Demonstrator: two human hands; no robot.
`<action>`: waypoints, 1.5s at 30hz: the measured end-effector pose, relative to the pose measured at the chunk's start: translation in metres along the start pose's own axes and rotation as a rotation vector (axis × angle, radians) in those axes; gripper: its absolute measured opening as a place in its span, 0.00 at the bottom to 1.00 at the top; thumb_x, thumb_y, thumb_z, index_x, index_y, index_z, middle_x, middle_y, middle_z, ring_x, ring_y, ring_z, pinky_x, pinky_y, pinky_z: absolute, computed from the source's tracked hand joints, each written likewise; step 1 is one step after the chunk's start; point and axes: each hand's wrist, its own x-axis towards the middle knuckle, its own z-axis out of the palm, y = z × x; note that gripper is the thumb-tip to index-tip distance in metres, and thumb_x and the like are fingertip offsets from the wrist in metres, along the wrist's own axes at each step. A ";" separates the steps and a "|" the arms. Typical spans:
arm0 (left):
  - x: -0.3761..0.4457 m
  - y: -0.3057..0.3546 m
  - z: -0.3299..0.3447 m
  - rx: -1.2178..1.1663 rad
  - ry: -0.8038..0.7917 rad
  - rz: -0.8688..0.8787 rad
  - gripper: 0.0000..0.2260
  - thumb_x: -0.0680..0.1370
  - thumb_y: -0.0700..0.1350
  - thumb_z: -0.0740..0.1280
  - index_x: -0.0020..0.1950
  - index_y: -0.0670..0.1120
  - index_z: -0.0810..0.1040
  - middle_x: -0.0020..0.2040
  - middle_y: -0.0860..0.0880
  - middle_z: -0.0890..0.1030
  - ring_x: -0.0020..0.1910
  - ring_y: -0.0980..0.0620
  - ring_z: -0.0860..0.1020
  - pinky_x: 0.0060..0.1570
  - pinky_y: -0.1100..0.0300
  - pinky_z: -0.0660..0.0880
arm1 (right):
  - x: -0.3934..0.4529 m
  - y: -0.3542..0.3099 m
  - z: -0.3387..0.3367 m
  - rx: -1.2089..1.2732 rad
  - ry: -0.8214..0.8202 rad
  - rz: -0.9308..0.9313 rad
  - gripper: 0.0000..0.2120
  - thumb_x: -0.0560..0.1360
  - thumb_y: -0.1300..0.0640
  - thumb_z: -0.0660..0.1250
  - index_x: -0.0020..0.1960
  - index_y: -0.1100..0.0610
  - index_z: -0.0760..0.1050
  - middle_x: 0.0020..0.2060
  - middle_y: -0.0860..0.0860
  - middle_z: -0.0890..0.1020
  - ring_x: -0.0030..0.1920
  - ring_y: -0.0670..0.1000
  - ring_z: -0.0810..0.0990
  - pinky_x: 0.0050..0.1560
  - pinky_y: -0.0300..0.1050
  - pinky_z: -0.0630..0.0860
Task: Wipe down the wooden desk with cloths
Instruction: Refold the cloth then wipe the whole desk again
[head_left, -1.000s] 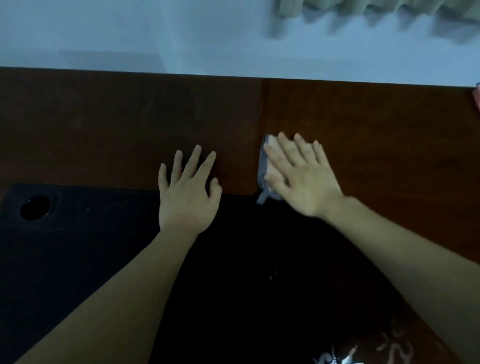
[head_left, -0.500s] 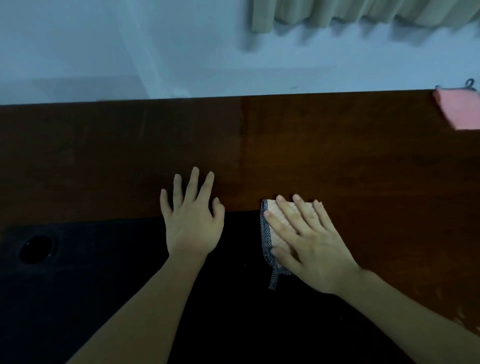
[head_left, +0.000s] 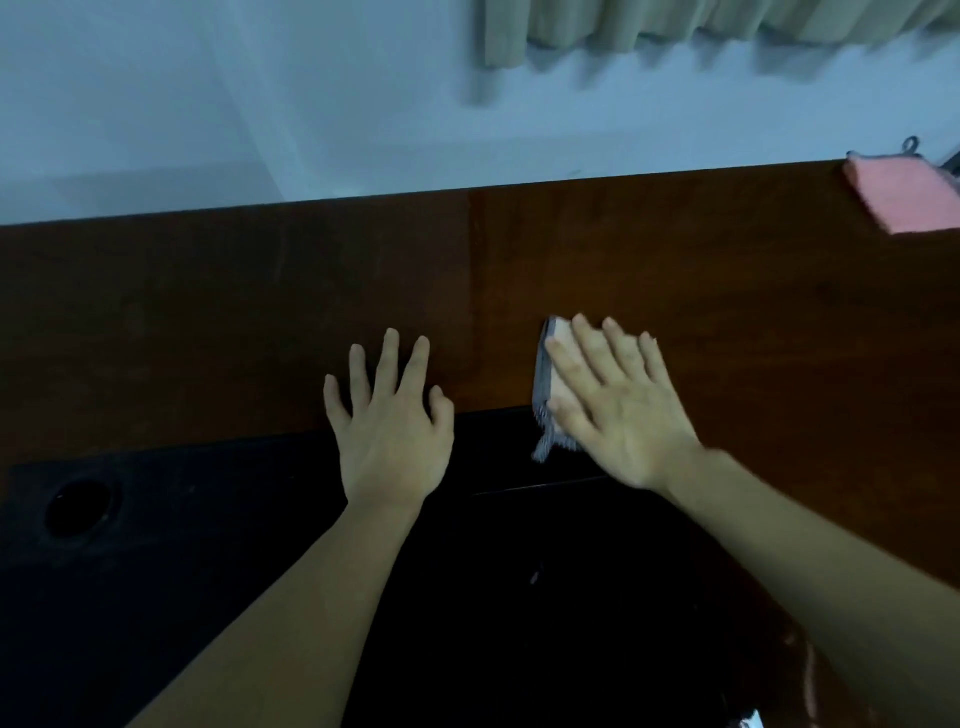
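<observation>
Two hands: both flat on the bench (head_left: 208, 312).
Left hand (head_left: 392, 421): fingers spread, grip holding nothing, palm over the black mat (head_left: 156, 571) edge.
Right hand (head_left: 618, 405): straight fingers press the grey-edged cloth (head_left: 545, 384), near centre.
Pink cloth (head_left: 904, 195): far right corner, untouched.
</observation>
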 end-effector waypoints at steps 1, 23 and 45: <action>0.000 0.000 0.000 -0.001 -0.003 -0.004 0.26 0.84 0.56 0.48 0.83 0.59 0.49 0.84 0.53 0.46 0.82 0.44 0.41 0.79 0.39 0.41 | -0.019 -0.002 0.006 0.000 0.008 -0.035 0.32 0.79 0.34 0.31 0.80 0.42 0.31 0.81 0.50 0.36 0.81 0.57 0.34 0.79 0.60 0.34; -0.006 0.008 -0.001 0.087 0.027 0.023 0.25 0.85 0.53 0.51 0.83 0.59 0.51 0.83 0.57 0.49 0.82 0.50 0.43 0.79 0.42 0.38 | -0.007 0.035 0.001 0.030 0.019 -0.021 0.33 0.78 0.34 0.31 0.81 0.43 0.33 0.82 0.51 0.37 0.81 0.58 0.35 0.78 0.62 0.35; 0.000 0.114 0.032 0.049 -0.053 0.093 0.26 0.84 0.59 0.48 0.83 0.60 0.49 0.84 0.56 0.45 0.82 0.49 0.41 0.79 0.43 0.40 | -0.037 0.091 0.011 0.002 0.046 -0.222 0.32 0.81 0.35 0.37 0.82 0.44 0.41 0.83 0.53 0.46 0.82 0.60 0.45 0.79 0.65 0.42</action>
